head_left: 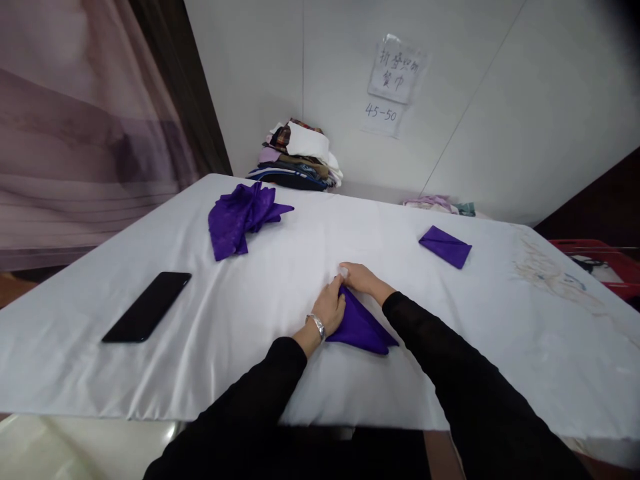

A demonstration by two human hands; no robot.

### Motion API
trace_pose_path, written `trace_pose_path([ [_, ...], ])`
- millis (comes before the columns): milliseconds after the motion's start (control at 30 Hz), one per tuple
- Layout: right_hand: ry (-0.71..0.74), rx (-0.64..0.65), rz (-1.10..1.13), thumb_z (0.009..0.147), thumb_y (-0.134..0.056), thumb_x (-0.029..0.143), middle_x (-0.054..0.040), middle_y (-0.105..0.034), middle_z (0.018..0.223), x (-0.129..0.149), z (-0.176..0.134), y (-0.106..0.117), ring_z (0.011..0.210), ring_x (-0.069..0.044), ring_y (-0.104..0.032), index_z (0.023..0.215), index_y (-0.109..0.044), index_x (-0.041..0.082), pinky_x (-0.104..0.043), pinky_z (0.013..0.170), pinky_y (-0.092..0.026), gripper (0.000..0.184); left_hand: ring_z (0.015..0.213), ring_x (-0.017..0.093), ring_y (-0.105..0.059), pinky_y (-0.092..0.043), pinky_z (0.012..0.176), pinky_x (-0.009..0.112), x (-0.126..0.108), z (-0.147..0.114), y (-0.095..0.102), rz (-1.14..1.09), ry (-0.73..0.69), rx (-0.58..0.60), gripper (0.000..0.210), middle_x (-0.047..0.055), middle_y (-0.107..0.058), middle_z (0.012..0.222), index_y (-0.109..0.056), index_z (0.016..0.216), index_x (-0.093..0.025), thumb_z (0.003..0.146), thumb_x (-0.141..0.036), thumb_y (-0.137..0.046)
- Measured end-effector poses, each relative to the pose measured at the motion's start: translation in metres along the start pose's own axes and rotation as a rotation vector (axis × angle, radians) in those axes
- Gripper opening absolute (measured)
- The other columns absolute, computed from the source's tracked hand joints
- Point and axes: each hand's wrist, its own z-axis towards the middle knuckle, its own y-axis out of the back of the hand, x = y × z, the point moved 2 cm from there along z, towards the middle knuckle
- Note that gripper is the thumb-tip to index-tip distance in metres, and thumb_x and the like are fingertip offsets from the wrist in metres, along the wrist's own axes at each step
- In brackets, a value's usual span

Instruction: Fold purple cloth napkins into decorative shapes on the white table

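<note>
A purple napkin (357,323), folded to a triangle, lies on the white-covered table in front of me. My left hand (330,308), with a silver bracelet at the wrist, grips its left edge, fingers pressed together. At the far tip of the cloth, my right hand (361,277) is closed on the fabric and its fingertips meet those of the left. The exact pinch there is partly hidden by the fingers. A folded purple napkin (446,247) rests flat to the right, while loose purple napkins (245,217) lie crumpled at the back left.
A black phone-like slab (147,307) lies on the left of the white tablecloth (240,353). Stacked clothes (297,157) stand behind the far edge against the wall, with more cloth (435,203) farther right. A red basket (600,257) is beyond the right edge.
</note>
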Motion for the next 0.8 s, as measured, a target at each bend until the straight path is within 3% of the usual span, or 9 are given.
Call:
trace_pose_path([
  [133,-0.022,-0.054,0.141,0.071,-0.061,0.021,-0.0003,-0.064,0.073,-0.006,-0.014,0.003,0.065,-0.014,-0.055,0.115,-0.055,0.017,-0.022,0.061,-0.039,0.044,0.132,0.025,-0.028,-0.018,0.110,0.044,-0.005,0.003,0.000,0.214,-0.067,0.063,0.054,0.018,-0.042,0.136,-0.035,0.132,-0.008,0.084,-0.031,-0.041],
  [200,-0.057,-0.096,0.283,0.074,-0.057,0.018,0.0010,-0.063,0.068,-0.012,-0.030,0.007,0.060,-0.012,-0.056,0.118,-0.053,0.015,-0.021,0.059,-0.041,0.045,0.133,0.025,-0.026,-0.017,0.110,0.044,-0.006,0.004,-0.001,0.272,-0.072,0.088,0.052,0.018,-0.041,0.137,-0.036,0.131,-0.008,0.085,-0.032,-0.039],
  [367,-0.153,-0.163,0.561,0.077,-0.052,0.021,-0.0014,-0.065,0.077,-0.028,-0.105,0.013,0.061,-0.010,-0.058,0.104,-0.060,0.016,-0.021,0.058,-0.044,0.029,0.133,0.025,-0.026,-0.017,0.110,0.041,-0.008,0.005,-0.001,0.333,-0.073,0.097,0.052,0.018,-0.042,0.136,-0.037,0.131,-0.007,0.086,-0.034,-0.037],
  [567,-0.257,-0.208,0.541,0.078,-0.054,0.032,-0.0003,-0.063,0.071,-0.028,-0.200,0.001,0.058,-0.011,-0.057,0.088,-0.063,0.018,-0.021,0.053,-0.044,0.020,0.133,0.027,-0.026,-0.018,0.110,0.043,-0.007,0.008,-0.001,0.392,-0.060,0.129,0.055,0.022,-0.039,0.137,-0.036,0.131,0.000,0.087,-0.033,-0.033],
  [667,-0.368,-0.238,0.612,0.080,-0.052,0.037,-0.0009,-0.064,0.072,-0.024,-0.222,-0.010,0.048,-0.009,-0.055,0.084,-0.059,0.018,-0.019,0.042,-0.039,0.020,0.132,0.027,-0.027,-0.019,0.110,0.044,-0.005,0.010,-0.002,0.400,-0.064,0.122,0.053,0.021,-0.040,0.137,-0.036,0.131,-0.003,0.087,-0.033,-0.032],
  [800,-0.482,-0.162,0.878,0.081,-0.052,0.040,-0.0013,-0.064,0.069,-0.016,-0.226,-0.029,0.040,-0.009,-0.053,0.086,-0.051,0.018,-0.018,0.032,-0.035,0.022,0.133,0.025,-0.027,-0.019,0.110,0.042,-0.001,0.012,-0.003,0.393,-0.066,0.108,0.051,0.016,-0.042,0.137,-0.036,0.131,-0.008,0.087,-0.033,-0.033],
])
